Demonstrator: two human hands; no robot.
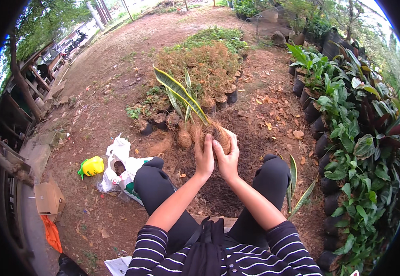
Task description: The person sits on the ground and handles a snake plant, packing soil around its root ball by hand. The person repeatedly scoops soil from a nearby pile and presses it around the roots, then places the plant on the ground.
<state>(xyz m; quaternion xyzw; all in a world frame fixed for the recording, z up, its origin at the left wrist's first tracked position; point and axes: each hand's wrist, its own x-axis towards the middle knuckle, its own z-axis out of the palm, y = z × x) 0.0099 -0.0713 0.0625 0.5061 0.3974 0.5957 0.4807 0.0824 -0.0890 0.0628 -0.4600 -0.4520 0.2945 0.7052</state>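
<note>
Between my two hands is a ball of brown coconut fibre (pixel 223 139) with dark soil showing in it, held in front of my knees. My left hand (pixel 205 155) presses its left side, and my right hand (pixel 228 153) curls round its right side, the thumbs close together. A variegated snake plant leaf (pixel 182 93) with yellow edges rises from about the ball and leans left. Just beyond, a smaller fibre-wrapped ball (pixel 185 138) rests on the ground below other snake plant leaves. Dark loose soil (pixel 220 196) lies between my legs.
Left of my knee are a white plastic bag (pixel 120 151), a yellow spray bottle (pixel 93 166) and a cardboard box (pixel 49 200). Potted plants (pixel 200 65) stand ahead. Black-bagged leafy plants (pixel 341 138) line the right side. More snake plant leaves (pixel 293 176) are beside my right knee.
</note>
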